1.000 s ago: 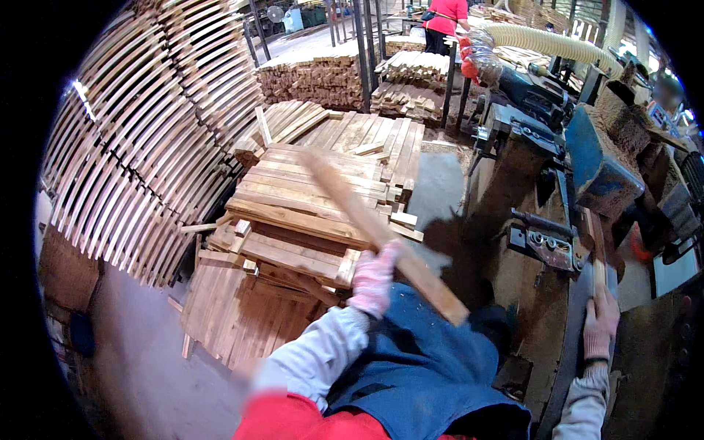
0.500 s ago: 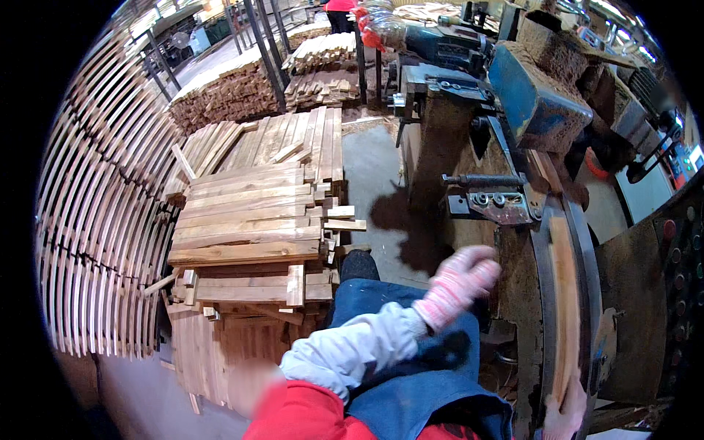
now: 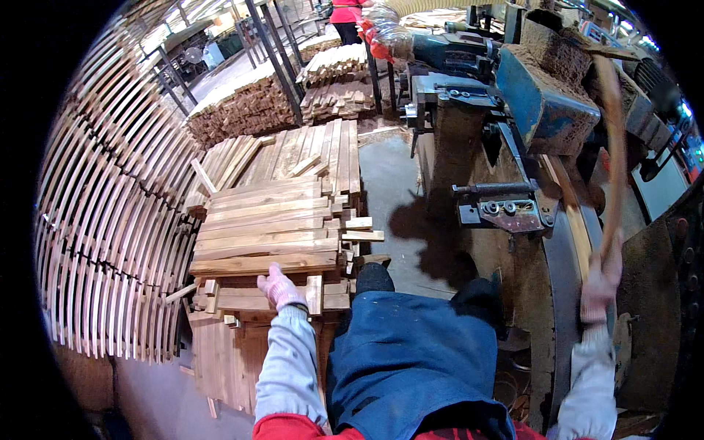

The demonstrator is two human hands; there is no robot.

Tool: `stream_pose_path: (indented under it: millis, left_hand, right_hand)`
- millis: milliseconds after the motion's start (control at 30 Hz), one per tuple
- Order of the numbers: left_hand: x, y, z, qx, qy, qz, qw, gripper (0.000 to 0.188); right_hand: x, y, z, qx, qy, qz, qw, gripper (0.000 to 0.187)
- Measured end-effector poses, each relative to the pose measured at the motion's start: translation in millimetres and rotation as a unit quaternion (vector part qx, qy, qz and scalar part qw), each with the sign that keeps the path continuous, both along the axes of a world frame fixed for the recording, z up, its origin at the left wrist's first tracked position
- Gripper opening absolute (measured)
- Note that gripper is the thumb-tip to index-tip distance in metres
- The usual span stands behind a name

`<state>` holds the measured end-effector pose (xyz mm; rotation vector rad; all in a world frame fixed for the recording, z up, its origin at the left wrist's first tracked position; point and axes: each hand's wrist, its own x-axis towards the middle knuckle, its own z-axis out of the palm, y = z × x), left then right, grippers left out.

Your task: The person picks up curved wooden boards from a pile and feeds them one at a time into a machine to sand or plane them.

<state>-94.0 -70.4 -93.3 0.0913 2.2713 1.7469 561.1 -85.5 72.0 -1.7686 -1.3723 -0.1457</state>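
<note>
My left hand [image 3: 279,287], in a pale pink glove, reaches to the near edge of a stack of wooden boards [image 3: 260,242]. Its fingers are apart at the front board, and I cannot tell whether they touch it. My right hand [image 3: 600,287], also gloved, is closed around the lower end of a long wooden strip [image 3: 614,147]. That strip stands up steeply over the machine, slightly blurred. Beside it, another wooden strip [image 3: 576,220] lies along the metal machine bed [image 3: 563,293], running toward the blue, sawdust-covered hood [image 3: 546,103].
A metal bracket with a roller [image 3: 502,205] juts from the machine's left side. Tall stacked slats [image 3: 110,235] stand at the far left. More timber piles [image 3: 235,103] and a person in red [image 3: 346,15] are at the back. A dark button panel [image 3: 682,257] is at the right.
My left hand has swung from beside the machine leftward to the board stack. My right hand has moved up and forward, with a strip now raised in it. The strip on the bed lies farther forward.
</note>
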Motion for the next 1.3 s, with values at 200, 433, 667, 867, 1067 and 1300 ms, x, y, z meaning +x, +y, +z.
stream_pose_path:
  millis: [200, 433, 667, 867, 1067, 1300]
  left_hand:
    - [-28.3, 21.8, 2.1, 0.113, -0.250, 0.018, 0.961, 0.072]
    - [-37.6, -32.8, -34.1, 0.253, -0.259, -0.106, 0.926, 0.060]
    - [35.4, -71.2, 18.3, 0.246, -0.223, -0.109, 0.937, 0.044]
    - [92.2, -59.1, 67.5, 0.231, -0.174, -0.237, 0.927, 0.042]
    - [201.7, -16.6, 115.0, 0.232, -0.170, -0.398, 0.871, 0.045]
    - [372.0, -31.6, 163.9, 0.228, -0.325, -0.606, 0.689, 0.053]
  right_hand:
    - [-20.5, 9.2, -2.3, -0.011, -0.027, 0.064, 0.998, 0.069]
    - [-32.2, -230.9, 23.7, -0.305, -0.112, -0.034, 0.945, 0.054]
    - [-35.0, -235.9, 47.8, -0.233, -0.312, 0.091, 0.917, 0.049]
    - [-0.2, -101.9, 17.9, -0.139, -0.286, 0.122, 0.940, 0.041]
    - [-9.2, 1.6, -1.5, -0.093, -0.198, 0.160, 0.963, 0.051]
    - [-147.0, -103.5, 77.1, -0.189, -0.190, 0.209, 0.940, 0.087]
